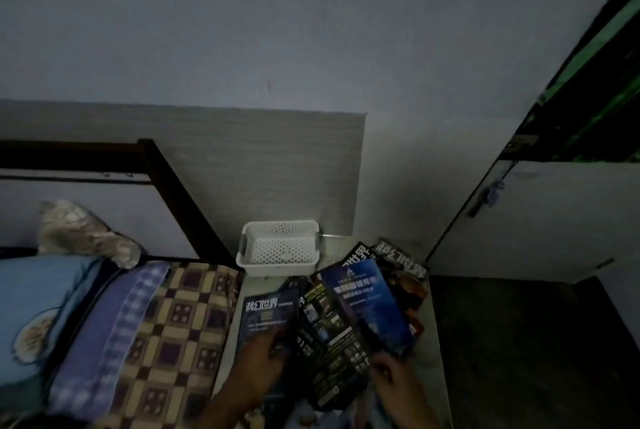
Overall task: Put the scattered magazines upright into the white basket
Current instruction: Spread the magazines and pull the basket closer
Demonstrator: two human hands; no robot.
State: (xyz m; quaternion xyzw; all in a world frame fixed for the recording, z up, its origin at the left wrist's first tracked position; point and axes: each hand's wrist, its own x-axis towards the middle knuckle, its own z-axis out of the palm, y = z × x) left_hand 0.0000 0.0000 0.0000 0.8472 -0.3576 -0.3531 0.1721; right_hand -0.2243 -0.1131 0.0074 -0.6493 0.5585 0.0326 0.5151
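Dim room, blurred view. White basket (281,248) stood on a pale bedside table (433,342), at its far edge near the wall, nothing visible inside. Magazines (367,304) lay flat and overlapping, fanned across the table in front of the basket, none upright. Left hand (258,364) rested on the lower part of the leftmost magazine (268,307); whether its fingers gripped the cover could not be told. Right hand (394,382) lay at the near edge of the dark middle magazine (332,349), grip likewise unclear. Bed with checked blanket (173,331) to the left.
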